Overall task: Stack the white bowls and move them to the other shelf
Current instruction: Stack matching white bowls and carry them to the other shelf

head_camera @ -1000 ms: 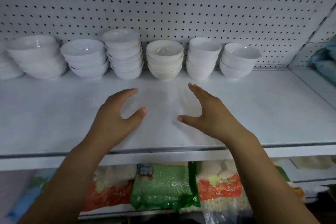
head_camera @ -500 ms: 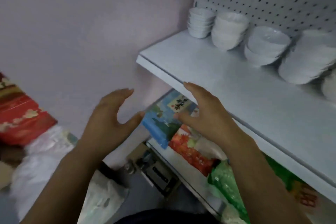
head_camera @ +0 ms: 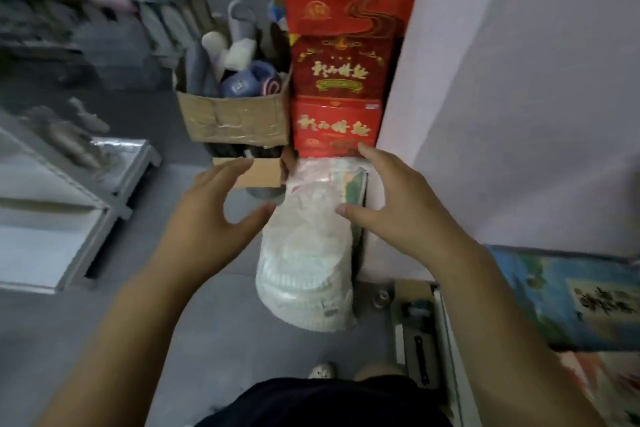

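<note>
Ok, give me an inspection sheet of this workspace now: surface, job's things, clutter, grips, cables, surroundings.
Surface: grey floor; white shelving at left.
Job's things: nothing seen.
Clutter: white plastic bag by the wall; open cardboard box of mixed goods; stacked red boxes.
Grips: left hand and right hand both open, holding nothing.
Cables: nothing seen.
Surroundings: pale wall at right; blue packet at lower right.
</note>
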`<state>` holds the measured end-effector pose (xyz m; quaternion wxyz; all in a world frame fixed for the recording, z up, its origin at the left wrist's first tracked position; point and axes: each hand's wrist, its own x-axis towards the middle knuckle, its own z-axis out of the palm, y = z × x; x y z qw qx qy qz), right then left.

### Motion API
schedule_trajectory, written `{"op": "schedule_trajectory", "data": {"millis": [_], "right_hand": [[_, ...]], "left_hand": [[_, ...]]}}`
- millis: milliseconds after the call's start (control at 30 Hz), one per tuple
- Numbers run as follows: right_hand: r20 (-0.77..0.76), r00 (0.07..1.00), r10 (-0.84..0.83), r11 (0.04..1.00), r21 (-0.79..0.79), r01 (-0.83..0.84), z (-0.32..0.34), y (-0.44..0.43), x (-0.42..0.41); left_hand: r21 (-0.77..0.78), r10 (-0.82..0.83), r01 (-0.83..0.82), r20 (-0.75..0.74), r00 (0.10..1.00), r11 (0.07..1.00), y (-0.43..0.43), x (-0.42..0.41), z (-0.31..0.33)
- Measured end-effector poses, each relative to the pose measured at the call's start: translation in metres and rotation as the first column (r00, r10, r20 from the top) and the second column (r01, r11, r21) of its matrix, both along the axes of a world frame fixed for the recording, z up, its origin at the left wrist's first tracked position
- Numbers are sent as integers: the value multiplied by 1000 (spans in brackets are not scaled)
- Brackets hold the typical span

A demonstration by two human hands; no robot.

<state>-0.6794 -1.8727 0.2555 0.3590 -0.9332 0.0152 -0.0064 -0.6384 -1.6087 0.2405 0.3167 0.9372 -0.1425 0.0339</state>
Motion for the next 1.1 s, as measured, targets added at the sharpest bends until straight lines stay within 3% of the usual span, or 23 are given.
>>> {"op": "schedule_trajectory", "data": {"millis": [200,500,867,1100], "right_hand": [[-6,933,360,932,-31,-360,-1,86,70],[-88,612,786,606,-84,-791,-10,211,134],[-172,325,930,315,-86,-945,-30,327,150],[-121,309,943,300,-88,-950,-28,450,179]], "left_hand": [[-55,373,-373,-14,928,926,78,-32,-3],[-45,806,-806,-28,591,590,137,-96,-5],[-32,955,-961,-99,278,276,186,-131,-27],[-39,970,-973,-82,231,228,296,-113,-33]]}}
